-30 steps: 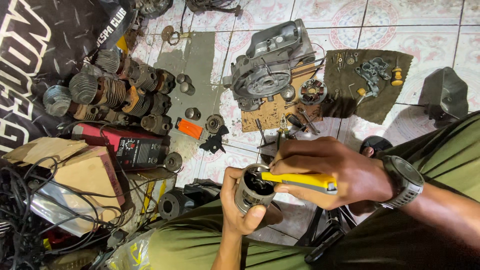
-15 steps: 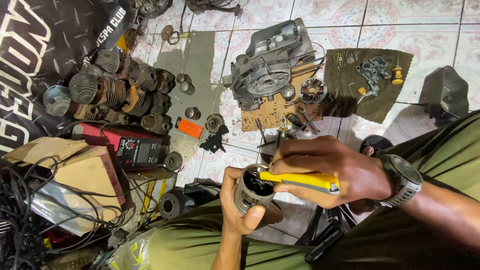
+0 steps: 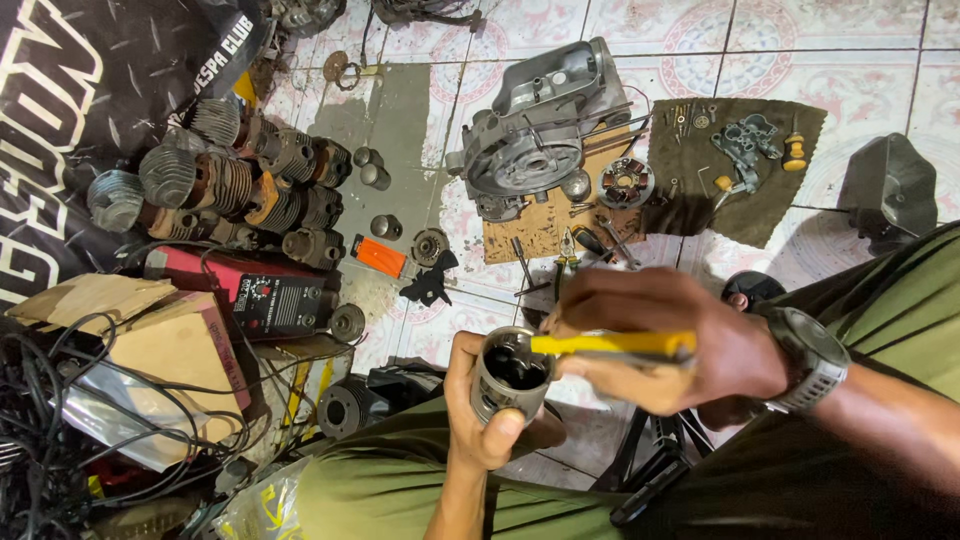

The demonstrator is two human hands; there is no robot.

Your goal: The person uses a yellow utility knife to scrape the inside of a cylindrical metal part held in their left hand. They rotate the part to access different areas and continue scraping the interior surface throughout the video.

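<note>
A patterned tiled floor [image 3: 880, 40] filled the upper frame under even light; a black banner [image 3: 70, 110] covered the upper left, cardboard [image 3: 150, 340] lay below it.

a grey engine casing [image 3: 535, 125] sits on cardboard on the tiled floor [image 3: 880, 40], finned cylinders [image 3: 235, 185] heaped near a red welding machine [image 3: 265, 295].

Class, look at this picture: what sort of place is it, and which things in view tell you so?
Probably a small engine repair workshop, worked on the floor: an opened engine casing on the tiles, a row of finned cylinders, and hand tools laid out beside it.
</note>
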